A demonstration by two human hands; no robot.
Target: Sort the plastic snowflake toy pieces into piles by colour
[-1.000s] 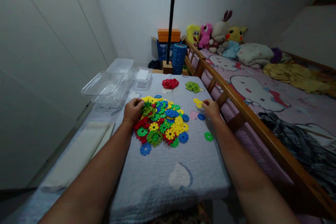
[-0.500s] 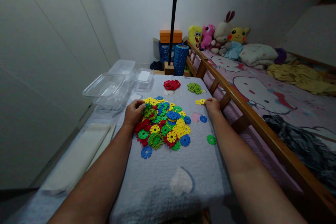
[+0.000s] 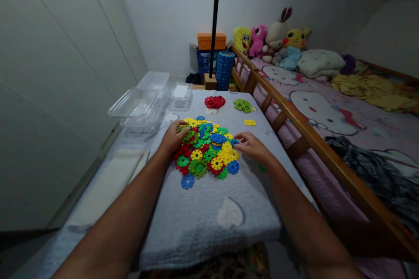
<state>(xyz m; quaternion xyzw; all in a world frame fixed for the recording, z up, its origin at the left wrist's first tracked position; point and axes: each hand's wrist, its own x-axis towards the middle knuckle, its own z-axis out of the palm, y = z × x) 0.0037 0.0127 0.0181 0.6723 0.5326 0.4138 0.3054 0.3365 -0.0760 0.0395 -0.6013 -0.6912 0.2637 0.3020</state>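
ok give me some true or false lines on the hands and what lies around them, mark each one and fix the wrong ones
1. The left hand is at the left side of the mixed heap of flat, notched, multicoloured plastic pieces. True.
2. The right hand is at the heap's right side, by a round blue plastic piece. True.
3. The red plastic cluster lies right of the lime-green plastic cluster. False: it lies left of it.
4. The flat yellow plastic pieces beyond the right hand lie apart from the heap. True.
5. The clear plastic boxes stand to the right of the heap. False: they stand to its left.
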